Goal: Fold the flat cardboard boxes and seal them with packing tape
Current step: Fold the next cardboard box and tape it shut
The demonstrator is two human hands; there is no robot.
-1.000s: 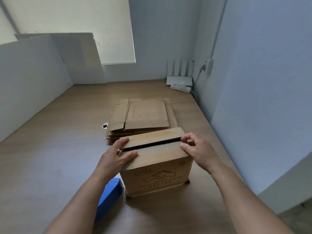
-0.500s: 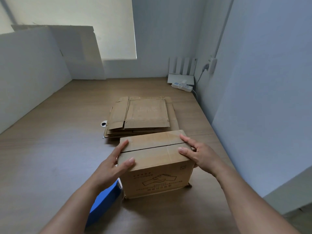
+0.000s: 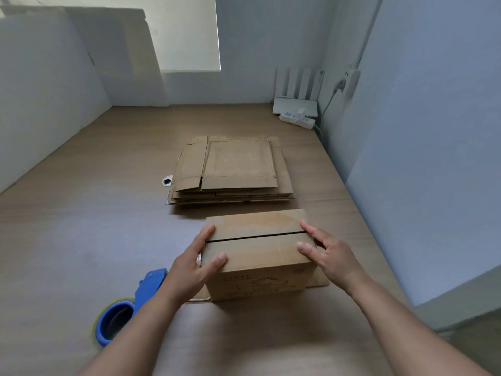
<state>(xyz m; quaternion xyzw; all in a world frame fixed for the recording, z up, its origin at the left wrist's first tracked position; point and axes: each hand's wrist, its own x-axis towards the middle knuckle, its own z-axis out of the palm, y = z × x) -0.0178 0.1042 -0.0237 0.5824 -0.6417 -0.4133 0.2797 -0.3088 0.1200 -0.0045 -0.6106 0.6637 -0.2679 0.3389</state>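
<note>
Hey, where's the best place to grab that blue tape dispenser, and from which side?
Probably grip the tape dispenser by its blue body, the straight part running from the roll toward the box. Come from above with the left hand, right beside it; it lies flat.

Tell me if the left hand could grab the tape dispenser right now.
Probably yes: the tape dispenser lies just beside the left hand, nothing between them; the hand only has to leave the box.
</note>
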